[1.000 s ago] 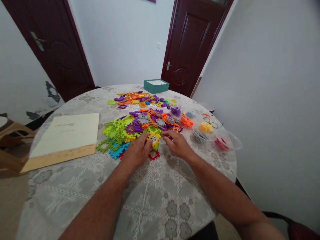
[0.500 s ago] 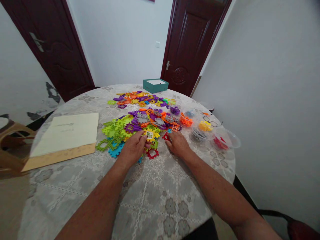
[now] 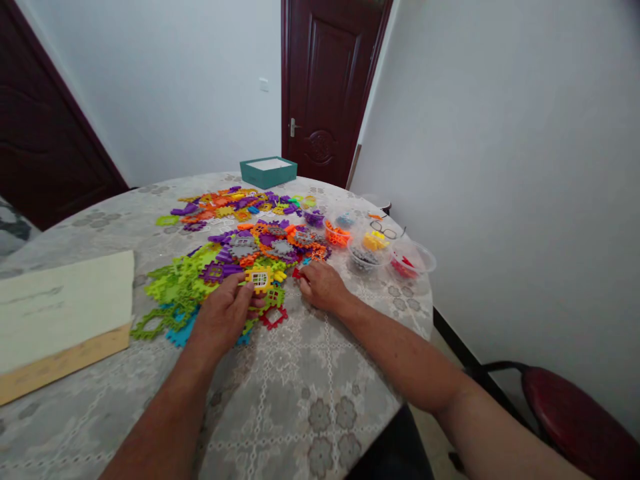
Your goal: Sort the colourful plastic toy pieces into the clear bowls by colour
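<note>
Grasping a yellow window piece [image 3: 259, 281], the left hand [image 3: 225, 315] lays its thumb along the near edge, with the fingers curled beneath. With that piece as the clock's centre and 12 at the far side, the right hand [image 3: 323, 285] sits at 3 o'clock, back upward, its fingertips pinching a small red piece [image 3: 297, 273] that they mostly cover. The two held pieces are apart, not joined. The left forearm reaches in from 7 o'clock, the right from 4, both low over the tabletop [image 3: 285, 407].

At 5 o'clock, just beside the left hand, lies a red frame [image 3: 274, 318]. The near heap [image 3: 193, 270] spreads from 9 round to 1 o'clock; a far heap [image 3: 215, 203] lies towards 11. Clear tubs from 1 to 3 o'clock hold small orange pieces [image 3: 337, 236], yellow pieces [image 3: 376, 241] and red pieces [image 3: 404, 268]. Judging by this layout, small pieces are parted by colour, while both heaps are loose and mixed, with no finished build visible.
</note>
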The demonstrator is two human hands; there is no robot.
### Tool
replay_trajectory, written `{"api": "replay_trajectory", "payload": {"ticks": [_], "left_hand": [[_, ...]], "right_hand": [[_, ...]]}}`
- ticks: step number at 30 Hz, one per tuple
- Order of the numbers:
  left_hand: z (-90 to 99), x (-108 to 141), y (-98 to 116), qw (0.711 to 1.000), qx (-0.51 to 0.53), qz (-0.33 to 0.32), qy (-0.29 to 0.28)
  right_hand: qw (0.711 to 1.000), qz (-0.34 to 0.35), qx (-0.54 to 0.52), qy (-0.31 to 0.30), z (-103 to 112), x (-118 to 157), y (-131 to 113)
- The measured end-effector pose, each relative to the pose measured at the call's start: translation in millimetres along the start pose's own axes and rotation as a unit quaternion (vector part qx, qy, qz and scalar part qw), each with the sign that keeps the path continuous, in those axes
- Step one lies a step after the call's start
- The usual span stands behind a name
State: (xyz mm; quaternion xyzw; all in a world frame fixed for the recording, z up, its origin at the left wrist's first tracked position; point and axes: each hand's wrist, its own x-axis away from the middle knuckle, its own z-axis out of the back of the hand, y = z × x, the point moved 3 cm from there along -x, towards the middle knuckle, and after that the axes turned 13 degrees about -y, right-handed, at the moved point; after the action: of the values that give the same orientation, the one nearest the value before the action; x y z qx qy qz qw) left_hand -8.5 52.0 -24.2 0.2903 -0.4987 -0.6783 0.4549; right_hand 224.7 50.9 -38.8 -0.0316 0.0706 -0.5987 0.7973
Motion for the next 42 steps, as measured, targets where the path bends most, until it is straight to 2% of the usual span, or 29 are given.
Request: {"api": "replay_trajectory", "payload": {"ticks": [4,9,12,14,16,19,22,24,25,27,30,31,33,35,38,40,42], "left_hand": [[-1.1,0.9,3.4,1.000,-0.001,0.000,-0.004],[-6.1,3.1,6.7,1.000,0.010,-0.008,-0.023],[-7.6,3.9,6.2,0.999,0.006,-0.021,-0.032],[-9.1,5.1,7.2,0.999,-0.006,-0.034,-0.042],[-12.2,6.7,9.6,0.996,-0.021,-0.051,-0.067],[-17.5,9.6,14.0,0.990,-0.057,-0.085,-0.100],[-19.4,11.0,15.5,0.986,-0.071,-0.098,-0.111],[-17.7,10.6,15.8,0.987,-0.070,-0.096,-0.106],[-15.6,10.3,16.4,0.988,-0.075,-0.095,-0.092],[-9.7,10.2,19.1,0.990,-0.093,-0.093,-0.042],[-0.1,12.5,25.6,0.991,-0.096,-0.081,0.050],[2.4,13.8,27.9,0.990,-0.091,-0.074,0.075],[6.3,16.1,31.5,0.988,-0.081,-0.058,0.117],[8.7,17.6,33.4,0.987,-0.066,-0.046,0.142],[10.0,17.8,33.1,0.986,-0.051,-0.035,0.153],[10.1,17.7,32.4,0.986,-0.051,-0.033,0.153],[9.8,18.0,32.3,0.986,-0.052,-0.037,0.156]], "right_hand": [[0.999,-0.009,-0.035,0.011,1.2,1.1,5.4],[0.995,-0.042,-0.084,0.043,-0.6,3.1,23.6],[0.983,-0.040,-0.159,0.080,3.4,4.2,29.9],[0.966,-0.009,-0.241,0.097,8.8,6.3,25.8],[0.935,0.041,-0.344,0.074,13.1,9.1,13.5],[0.884,0.099,-0.458,-0.003,15.1,13.6,-12.3],[0.866,0.105,-0.488,-0.032,18.9,16.0,-25.9],[0.867,0.097,-0.488,-0.035,27.6,15.9,-20.4],[0.873,0.090,-0.478,-0.029,35.0,15.9,-12.7],[0.905,0.060,-0.422,0.012,56.1,16.8,12.6],[0.955,-0.041,-0.263,0.129,95.6,20.4,66.9],[0.962,-0.083,-0.200,0.166,107.8,21.3,86.2],[0.962,-0.168,-0.083,0.198,126.0,21.1,123.3],[0.947,-0.256,0.003,0.192,136.2,19.8,156.6],[0.931,-0.333,0.065,0.131,138.9,18.5,192.7],[0.929,-0.350,0.071,0.092,135.7,20.6,204.1],[0.931,-0.347,0.069,0.092,131.1,25.4,201.8]]}}
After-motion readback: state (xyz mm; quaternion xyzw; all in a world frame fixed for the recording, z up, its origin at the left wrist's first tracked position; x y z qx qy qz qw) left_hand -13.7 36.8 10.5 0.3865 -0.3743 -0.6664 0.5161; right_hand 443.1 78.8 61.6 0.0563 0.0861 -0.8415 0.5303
